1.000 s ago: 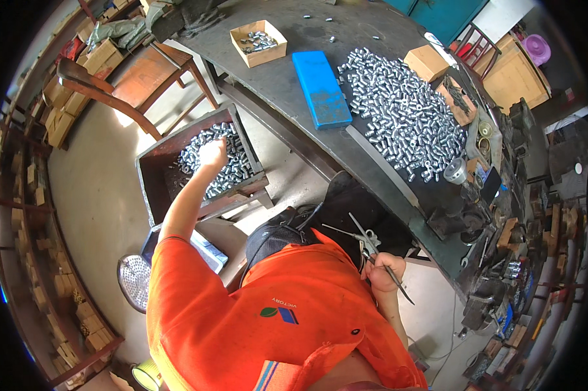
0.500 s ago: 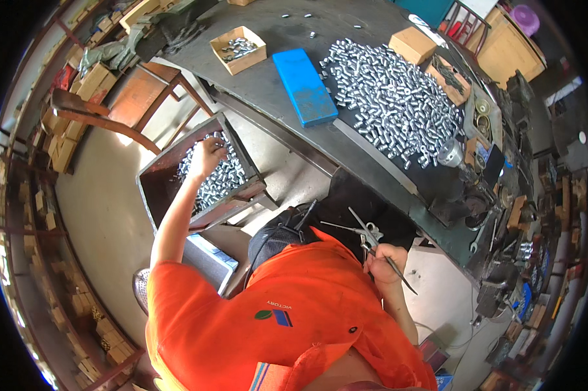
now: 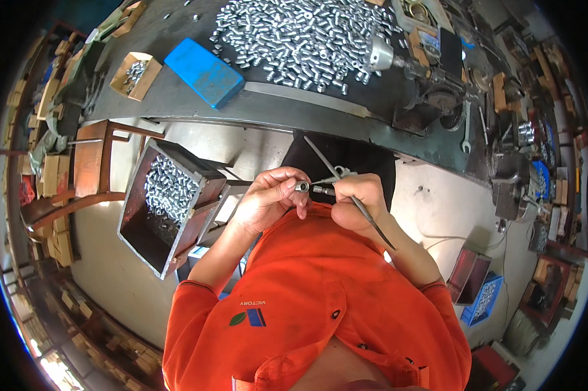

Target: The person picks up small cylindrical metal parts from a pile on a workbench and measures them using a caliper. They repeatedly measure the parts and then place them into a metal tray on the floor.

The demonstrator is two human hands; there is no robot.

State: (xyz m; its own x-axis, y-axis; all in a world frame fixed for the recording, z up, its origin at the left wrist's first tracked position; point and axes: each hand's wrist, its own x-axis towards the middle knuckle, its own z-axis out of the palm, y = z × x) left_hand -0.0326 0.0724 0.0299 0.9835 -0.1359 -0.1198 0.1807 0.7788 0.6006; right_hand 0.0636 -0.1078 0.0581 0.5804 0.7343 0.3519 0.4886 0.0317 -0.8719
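Note:
Between the thumb and fingers of my left hand [image 3: 273, 197] is a small silver metal sleeve [image 3: 302, 186], its round open end showing. My right hand [image 3: 361, 197] is closed around a long, tapered grey metal scraper [image 3: 373, 223] that slants across it. The same hand also has a silver metal tool [image 3: 339, 173] with a thin rod, partly hidden by the fingers; its kind is unclear. The rod's end is close to the sleeve, but whether it touches I cannot tell. Left of my arms, a dark tilted bin [image 3: 136, 225] holds many like sleeves [image 3: 167, 189].
Across the dark workbench [image 3: 261, 116] spreads a large pile of metal sleeves [image 3: 287, 39]. A blue box [image 3: 203, 73] and a small open carton [image 3: 149, 77] lie left of it. A drill chuck [image 3: 380, 53] and wrench [image 3: 466, 127] are right. A wooden chair [image 3: 91, 166] stands left.
My left hand has come out of the bin with a metal sleeve and moved right, up to my right hand. The view has turned, so the bench sits higher in the picture.

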